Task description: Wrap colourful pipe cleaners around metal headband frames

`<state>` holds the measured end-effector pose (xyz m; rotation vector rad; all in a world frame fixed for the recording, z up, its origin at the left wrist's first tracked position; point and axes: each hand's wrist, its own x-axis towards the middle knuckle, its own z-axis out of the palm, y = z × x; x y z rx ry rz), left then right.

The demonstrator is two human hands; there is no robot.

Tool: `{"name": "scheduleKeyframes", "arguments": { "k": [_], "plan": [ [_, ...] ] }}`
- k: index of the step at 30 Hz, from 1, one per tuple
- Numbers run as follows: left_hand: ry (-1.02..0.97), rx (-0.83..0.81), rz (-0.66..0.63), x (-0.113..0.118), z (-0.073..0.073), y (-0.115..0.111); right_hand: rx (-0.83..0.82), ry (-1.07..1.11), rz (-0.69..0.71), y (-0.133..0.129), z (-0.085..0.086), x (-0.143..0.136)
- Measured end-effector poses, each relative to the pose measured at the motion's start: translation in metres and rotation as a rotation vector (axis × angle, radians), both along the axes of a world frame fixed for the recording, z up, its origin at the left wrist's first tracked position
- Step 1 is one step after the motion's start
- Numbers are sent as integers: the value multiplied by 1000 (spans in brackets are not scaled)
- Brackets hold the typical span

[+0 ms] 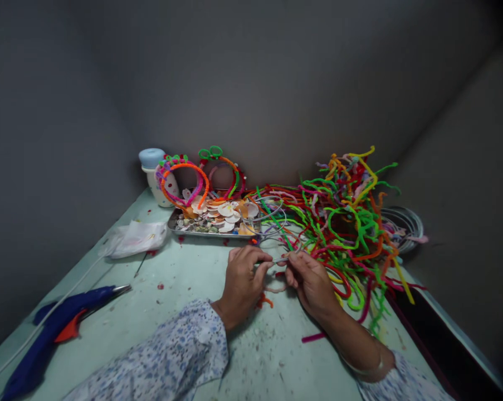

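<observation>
While two bare hands meet over the middle of the pale green tabletop (184,278), I see a thin, pale grey strand (281,259) stretched between their fingertips. The left hand (243,278) pinches one side narrowly between thumb and forefinger; the right hand (316,284) has a similar close pinch on the other side, its remaining fingers curled. How hard they press, I cannot tell.

Handling so slim a piece well calls, I judge, for the left pinch to act as a steady anchor while the right makes small, even turns, with both grips close together so that the strand does not spring or kink.

Toward the right edge spreads a tangled heap of brightly coloured fuzzy stems (362,223), near enough to the right hand to snag the work; a little slack on that side would help. Near the far edge sits a shallow metal tray of shells (213,236). A blue glue gun with an orange trigger (84,299) lies by the near left corner, well apart from both hands.
</observation>
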<state>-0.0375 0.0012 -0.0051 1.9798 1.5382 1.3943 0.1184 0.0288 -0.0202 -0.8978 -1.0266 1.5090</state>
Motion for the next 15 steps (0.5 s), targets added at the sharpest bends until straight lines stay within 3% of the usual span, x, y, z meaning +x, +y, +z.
{"name": "scheduleKeyframes", "arguments": {
  "k": [15],
  "plan": [
    [5, -44, -11, 0, -5, 1, 24, -35, -13, 0, -1, 0]
  ]
}}
